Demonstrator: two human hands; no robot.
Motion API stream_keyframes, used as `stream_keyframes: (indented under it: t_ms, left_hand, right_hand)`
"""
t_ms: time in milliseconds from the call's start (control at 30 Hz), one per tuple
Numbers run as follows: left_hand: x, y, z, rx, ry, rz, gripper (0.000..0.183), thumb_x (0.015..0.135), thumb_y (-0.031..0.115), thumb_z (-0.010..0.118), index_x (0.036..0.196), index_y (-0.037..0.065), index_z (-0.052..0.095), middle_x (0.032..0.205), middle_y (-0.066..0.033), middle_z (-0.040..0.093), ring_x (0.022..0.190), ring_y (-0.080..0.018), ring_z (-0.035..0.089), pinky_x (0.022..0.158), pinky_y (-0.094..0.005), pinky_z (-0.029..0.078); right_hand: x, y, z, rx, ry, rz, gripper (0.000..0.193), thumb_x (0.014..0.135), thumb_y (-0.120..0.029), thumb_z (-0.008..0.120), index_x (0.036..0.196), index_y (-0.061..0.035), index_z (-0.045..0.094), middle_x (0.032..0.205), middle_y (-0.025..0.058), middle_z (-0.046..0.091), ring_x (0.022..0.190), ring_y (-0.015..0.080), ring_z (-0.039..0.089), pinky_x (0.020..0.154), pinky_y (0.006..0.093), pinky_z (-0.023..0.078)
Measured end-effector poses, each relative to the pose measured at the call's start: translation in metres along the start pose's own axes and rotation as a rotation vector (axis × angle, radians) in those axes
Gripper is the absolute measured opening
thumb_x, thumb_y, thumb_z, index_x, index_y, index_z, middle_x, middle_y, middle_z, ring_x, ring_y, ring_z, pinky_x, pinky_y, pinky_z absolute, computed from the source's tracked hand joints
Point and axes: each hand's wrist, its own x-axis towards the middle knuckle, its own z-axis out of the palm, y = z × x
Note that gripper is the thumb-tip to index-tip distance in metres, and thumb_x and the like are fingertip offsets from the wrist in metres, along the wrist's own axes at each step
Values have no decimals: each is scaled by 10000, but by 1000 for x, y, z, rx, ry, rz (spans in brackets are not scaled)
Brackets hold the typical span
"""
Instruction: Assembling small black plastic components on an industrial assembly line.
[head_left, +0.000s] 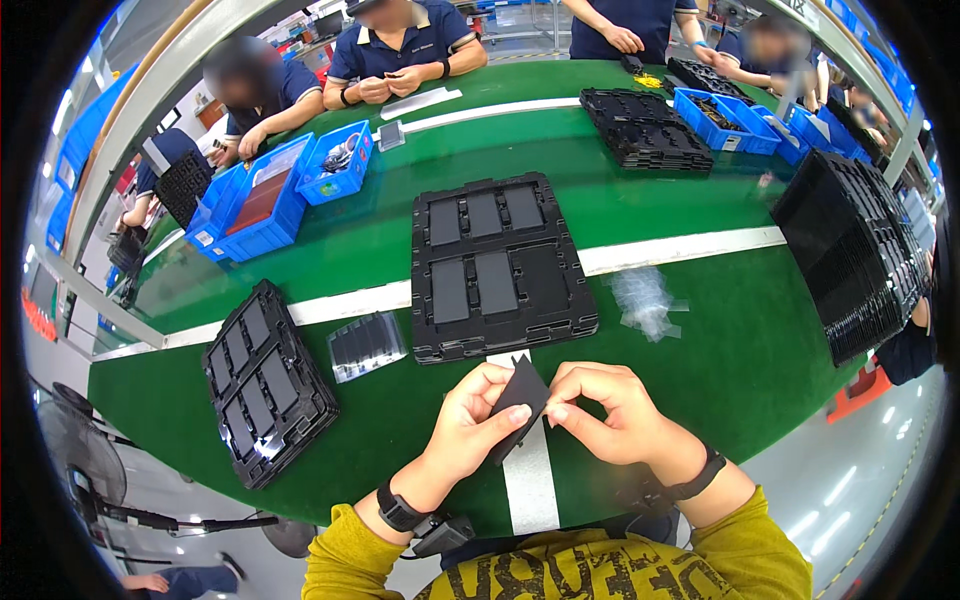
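Observation:
A flat, dark rectangular panel point(521, 398), about phone-sized, is tilted up above the table's near edge. My left hand point(468, 425) grips it, thumb across its face and fingers behind. At the panel's right edge, my right hand point(612, 415) has thumb and forefinger pinched together; whatever is between them is too small to make out. Just beyond my hands lies a stack of black trays point(500, 346). Similar dark panels point(494, 282) sit in several pockets of its top tray, and the lower right pocket holds none.
Another tray stack point(290, 437) lies left, beside dark strips in clear film point(367, 346). Crumpled clear film pieces point(645, 300) lie right of the middle stack. A tall stack of black trays point(835, 260) stands far right. Blue bins point(262, 240) and co-workers point(405, 50) are across the table.

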Motion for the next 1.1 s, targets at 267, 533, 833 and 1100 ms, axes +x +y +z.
stream_keyframes:
  t_ms: [267, 533, 833, 1100]
  left_hand:
    - [-4, 2, 8, 83, -81, 2, 258, 790, -13, 622, 992, 23, 465, 940, -54, 578, 890, -91, 545, 780, -241, 442]
    - [-4, 1, 9, 94, 67, 63, 336, 820, 165, 611, 1058, 22, 422, 815, -85, 562, 577, -92, 535, 483, -210, 452]
    - [-2, 0, 9, 154, 153, 129, 221, 867, 74, 514, 1056, 23, 412, 880, -69, 561, 726, -109, 556, 609, -234, 480]
    - [-1, -5, 12, 190, 170, 205, 191, 869, 21, 515, 1018, 14, 396, 954, -93, 582, 841, -95, 554, 724, -227, 463]
  right_hand:
    - [3, 5, 1, -28, 81, -100, 73, 753, 64, 574, 786, -1, 569, 693, 68, 556, 587, 143, 542, 512, 244, 417]
    - [2, 8, 5, -188, 251, -92, 57, 764, 56, 565, 786, 4, 576, 698, 74, 556, 578, 127, 532, 482, 232, 410]
    - [-2, 1, 14, -277, 282, -244, 152, 727, 49, 579, 879, 50, 593, 750, 135, 591, 629, 235, 563, 561, 309, 452]
    - [-3, 0, 10, -407, 300, -290, 127, 696, 55, 594, 822, 41, 597, 709, 118, 590, 566, 233, 553, 502, 299, 442]
